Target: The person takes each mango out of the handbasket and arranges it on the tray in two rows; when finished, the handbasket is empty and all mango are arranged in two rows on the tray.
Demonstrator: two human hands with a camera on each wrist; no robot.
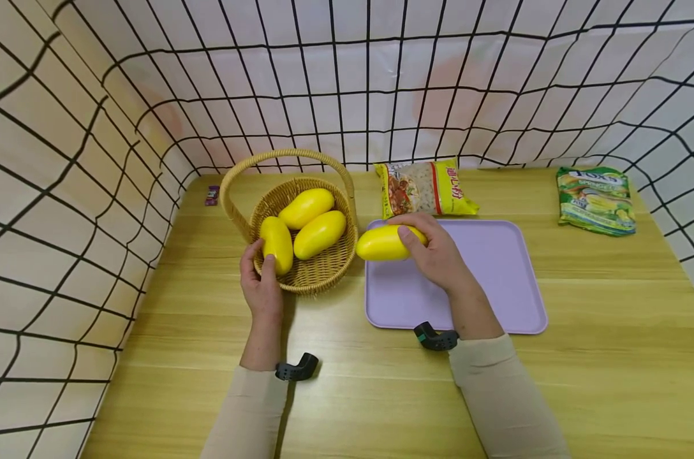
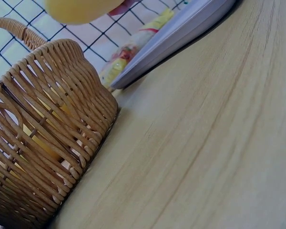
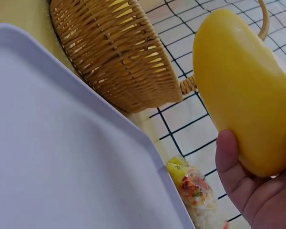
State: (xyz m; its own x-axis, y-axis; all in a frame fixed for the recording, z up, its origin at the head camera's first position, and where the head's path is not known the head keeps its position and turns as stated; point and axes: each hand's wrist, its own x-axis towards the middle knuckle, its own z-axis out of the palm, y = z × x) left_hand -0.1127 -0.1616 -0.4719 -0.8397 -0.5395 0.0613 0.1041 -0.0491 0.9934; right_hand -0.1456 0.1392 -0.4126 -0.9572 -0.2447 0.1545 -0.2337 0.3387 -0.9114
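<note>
A yellow mango [image 1: 384, 243] is held in my right hand [image 1: 435, 252] above the left part of the lilac tray [image 1: 490, 274]. In the right wrist view the thumb presses that mango [image 3: 248, 90] from below. On the left stands a wicker basket [image 1: 318, 277] with a tall handle. Inside it lie three more mangoes: one [image 1: 277, 245] at the left, one [image 1: 307, 208] at the back and one [image 1: 320, 234] at the right. My left hand [image 1: 261, 287] grips the basket's left rim, thumb against the left mango. The left wrist view does not show this hand.
Behind the tray lies a yellow food packet [image 1: 418, 188]. A green sweets bag [image 1: 596, 201] is at the far right, and a small purple packet [image 1: 212, 196] left of the basket. Black wire grid panels [image 1: 347, 95] enclose the wooden table [image 1: 347, 395] at the back and sides.
</note>
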